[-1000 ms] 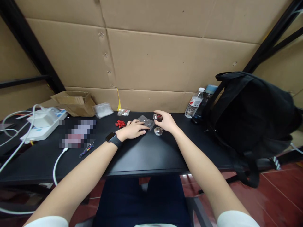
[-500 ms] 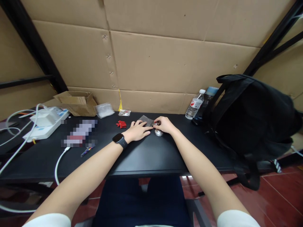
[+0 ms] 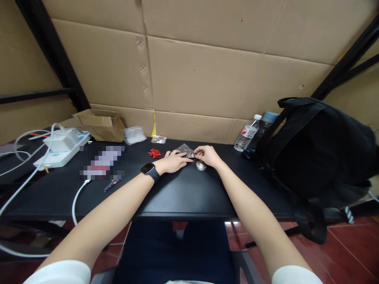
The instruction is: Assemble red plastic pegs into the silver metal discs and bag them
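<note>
Head view: 2 hands are working close together at a clear plastic bag (image 3: pixel 184 148) on the black tabletop (image 3: pixel 186 197).
The left hand (image 3: pixel 175 162) is lying palm down with its grip wide, fingers spreading onto the bag; the right hand (image 3: pixel 208 155) is pinching a small shiny piece (image 3: pixel 192 155) in a narrow grip near the left fingertips. A round metal tin (image 3: pixel 201 165) is sitting just beside the right hand, red pieces (image 3: pixel 154 153) are lying beyond the left wrist, and a water bottle (image 3: pixel 246 136) is standing near a backpack (image 3: pixel 322 154).
</note>
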The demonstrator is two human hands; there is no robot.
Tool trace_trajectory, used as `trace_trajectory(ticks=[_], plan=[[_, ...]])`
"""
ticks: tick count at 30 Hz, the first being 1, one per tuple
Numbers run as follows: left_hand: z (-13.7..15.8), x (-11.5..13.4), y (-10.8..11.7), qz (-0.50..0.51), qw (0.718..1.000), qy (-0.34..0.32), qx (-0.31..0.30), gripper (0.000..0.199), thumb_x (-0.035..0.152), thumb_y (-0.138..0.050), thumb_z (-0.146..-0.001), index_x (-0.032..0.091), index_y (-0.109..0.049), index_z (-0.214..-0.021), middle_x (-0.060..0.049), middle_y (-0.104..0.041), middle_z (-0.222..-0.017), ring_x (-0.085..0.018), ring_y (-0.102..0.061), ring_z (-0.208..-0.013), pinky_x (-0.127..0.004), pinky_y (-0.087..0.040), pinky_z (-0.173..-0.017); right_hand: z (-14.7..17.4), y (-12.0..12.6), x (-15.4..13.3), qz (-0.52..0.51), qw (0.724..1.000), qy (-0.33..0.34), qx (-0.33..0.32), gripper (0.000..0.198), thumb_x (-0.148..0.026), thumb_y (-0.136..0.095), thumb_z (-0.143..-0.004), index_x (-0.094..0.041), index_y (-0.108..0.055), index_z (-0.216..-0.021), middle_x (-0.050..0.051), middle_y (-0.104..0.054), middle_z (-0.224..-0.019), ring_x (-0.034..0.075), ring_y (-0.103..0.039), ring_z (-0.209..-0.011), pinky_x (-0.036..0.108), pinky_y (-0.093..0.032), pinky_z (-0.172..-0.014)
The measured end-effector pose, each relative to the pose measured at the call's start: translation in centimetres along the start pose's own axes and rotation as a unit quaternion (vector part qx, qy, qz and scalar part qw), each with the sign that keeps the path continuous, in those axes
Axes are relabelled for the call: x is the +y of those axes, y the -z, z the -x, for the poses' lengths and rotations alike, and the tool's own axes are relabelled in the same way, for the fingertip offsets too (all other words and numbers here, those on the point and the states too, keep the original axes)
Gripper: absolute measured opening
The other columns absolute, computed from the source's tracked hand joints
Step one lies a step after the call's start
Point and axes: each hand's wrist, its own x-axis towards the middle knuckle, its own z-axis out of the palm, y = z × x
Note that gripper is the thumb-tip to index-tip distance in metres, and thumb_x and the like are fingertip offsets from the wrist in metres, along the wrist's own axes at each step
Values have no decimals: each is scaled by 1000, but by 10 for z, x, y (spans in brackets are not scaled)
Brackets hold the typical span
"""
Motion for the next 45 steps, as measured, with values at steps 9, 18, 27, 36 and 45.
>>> trace_trajectory(ticks=[9,18,27,36,45], plan=[[5,-1,11,21,999,-17,-17,44,33,-42,-102,53,-57,-138,10,-33,-165,-36,-27,-145,-61,-21,-113,-7,-6,2,127,990,49,45,19,-22,-84,-76,-21,-76,-93,3,-73,-92,15,-64,-76,26,-47,-71],[13,-8,24,9,998,-36,-54,83,-2,-38,-80,57,-58,-135,16,-29,-165,-35,-22,-151,-66,-21,-113,-3,-5,-20,191,980,46,40,31,-29,-85,-78,-24,-73,-105,4,-67,-107,17,-62,-89,27,-45,-75],[27,-7,42,-50,996,-14,-76,79,-4,-40,-78,55,-69,-122,18,-31,-164,-33,-20,-154,-62,-21,-118,0,-22,-51,270,962,44,-3,38,-37,-80,-83,-25,-68,-117,7,-63,-119,24,-60,-109,33,-45,-87],[26,-22,39,-57,996,27,-63,79,2,-43,-80,47,-54,-144,5,-36,-164,-30,-24,-154,-57,-28,-120,-5,-36,-72,333,941,48,-38,35,-34,-71,-89,-24,-65,-122,9,-63,-122,26,-61,-108,36,-46,-87],[33,-31,53,-50,998,-30,20,70,-4,-43,-73,46,-78,-107,13,-41,-159,-29,-27,-150,-56,-20,-122,-15,-34,-63,233,971,50,-23,42,-34,-79,-82,-24,-66,-120,9,-64,-120,25,-62,-107,34,-48,-88]])
